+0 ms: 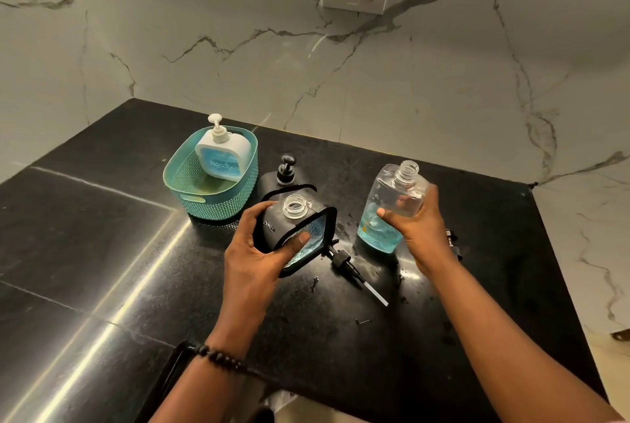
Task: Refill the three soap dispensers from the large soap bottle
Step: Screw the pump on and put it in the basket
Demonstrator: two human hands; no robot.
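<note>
1. Two open-necked containers sit at the centre of the work: the black dispenser (pixel 300 218), uncapped and just left of the countertop's middle, and the large soap bottle (pixel 392 208) at its 3 o'clock, near but apart.
2. The left hand (pixel 259 245) wraps the dispenser, thumb pressed on its blue window, tilting it toward the person.
3. The right hand (pixel 414 221) grips the bottle around its middle; blue soap fills only its lower part.
4. Judged from this, the pour is about to start: the dispenser's neck should be levelled first, then the bottle's mouth brought directly over it and tipped slowly, since both openings are narrow.
5. The removed pump (pixel 351 269) lies at the dispenser's 5 o'clock, on the black countertop (pixel 102 252).
6. Another black dispenser (pixel 286 172) stands at 12 o'clock, pump fitted.
7. A white dispenser (pixel 221 157) stands in the teal basket (pixel 211 197) at 10 o'clock.
</note>
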